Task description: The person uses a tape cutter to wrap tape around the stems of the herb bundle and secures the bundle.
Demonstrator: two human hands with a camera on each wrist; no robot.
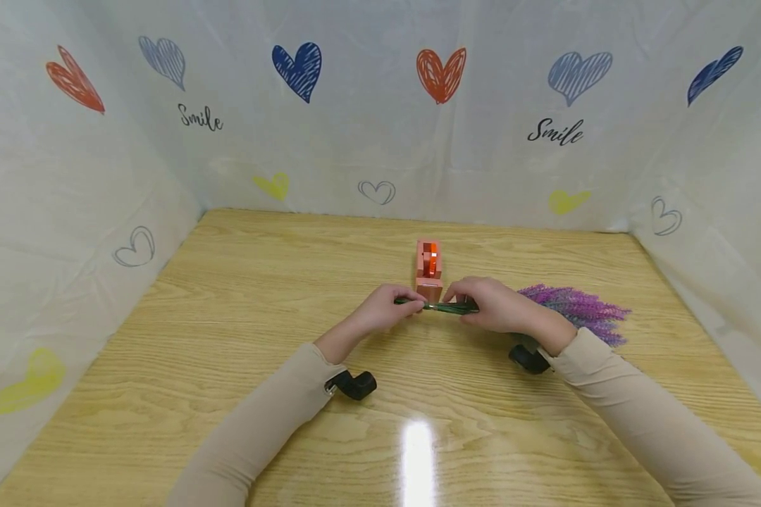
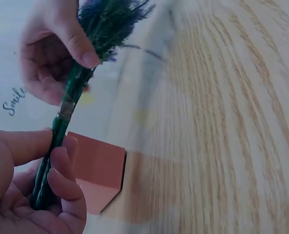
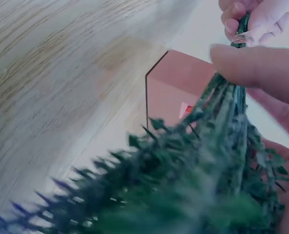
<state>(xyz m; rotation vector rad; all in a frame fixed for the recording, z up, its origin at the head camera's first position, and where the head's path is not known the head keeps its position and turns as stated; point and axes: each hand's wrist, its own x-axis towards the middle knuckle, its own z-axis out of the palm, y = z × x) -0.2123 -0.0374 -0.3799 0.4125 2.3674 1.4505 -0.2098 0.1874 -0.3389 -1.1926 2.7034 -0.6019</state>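
Observation:
A bunch of artificial lavender (image 1: pixel 573 310) with purple heads lies sideways between both hands, its heads to the right. My left hand (image 1: pixel 390 308) grips the lower ends of the green stems (image 2: pixel 58 130). Farther up the bunch, my right hand (image 1: pixel 496 305) holds the stems between thumb and fingers. A band of clear tape (image 2: pixel 66 109) wraps the stems between the two hands; in the right wrist view a bit of tape (image 3: pixel 245 37) stands out by the left fingertips. Just beyond the hands is a pink tape dispenser (image 1: pixel 429 271) with an orange-red roll.
The wooden table (image 1: pixel 260 282) extends around the hands. A pale curtain (image 1: pixel 374 127) printed with hearts and "Smile" encloses the back and sides. Black wrist mounts (image 1: pixel 355 385) hang below both sleeves.

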